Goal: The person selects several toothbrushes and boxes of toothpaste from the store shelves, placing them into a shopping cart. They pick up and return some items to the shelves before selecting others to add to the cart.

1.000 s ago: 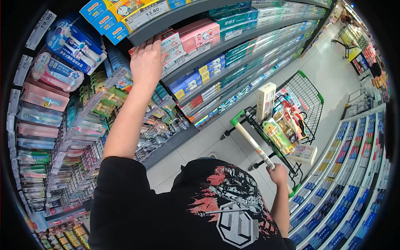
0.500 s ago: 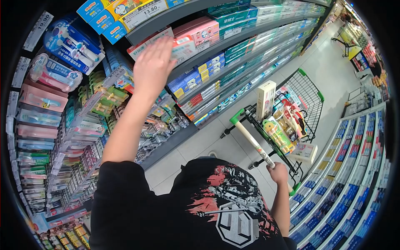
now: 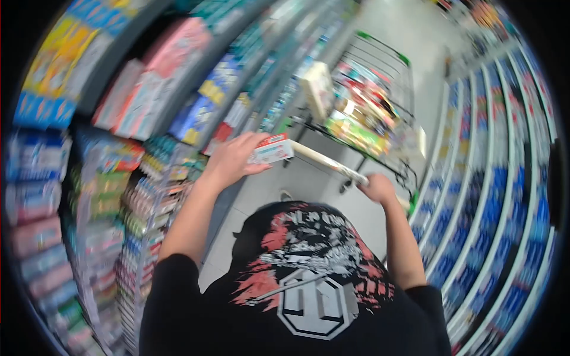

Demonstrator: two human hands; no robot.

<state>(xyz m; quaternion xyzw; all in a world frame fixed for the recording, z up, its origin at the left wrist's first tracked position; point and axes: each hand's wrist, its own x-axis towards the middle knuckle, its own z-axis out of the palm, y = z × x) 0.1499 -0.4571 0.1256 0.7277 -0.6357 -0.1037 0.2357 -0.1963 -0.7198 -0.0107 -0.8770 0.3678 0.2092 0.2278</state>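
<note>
The left hand (image 3: 233, 160) grips a red-and-white carton (image 3: 274, 149) by the shopping-cart handle's (image 3: 328, 160) left end — seemingly a carrying step; the right hand (image 3: 377, 188) is wrapped round the handle — any onward move calls for a firm pinch.

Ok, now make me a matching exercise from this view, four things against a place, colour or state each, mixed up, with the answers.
1. Left hand
2. Right hand
3. T-shirt
4. Shopping cart

A. Black, with a pale octagon print
B. Loaded with packages
C. On the cart handle
D. Holding a red and white box

Pairs: 1-D, 2-C, 3-A, 4-B.
</note>
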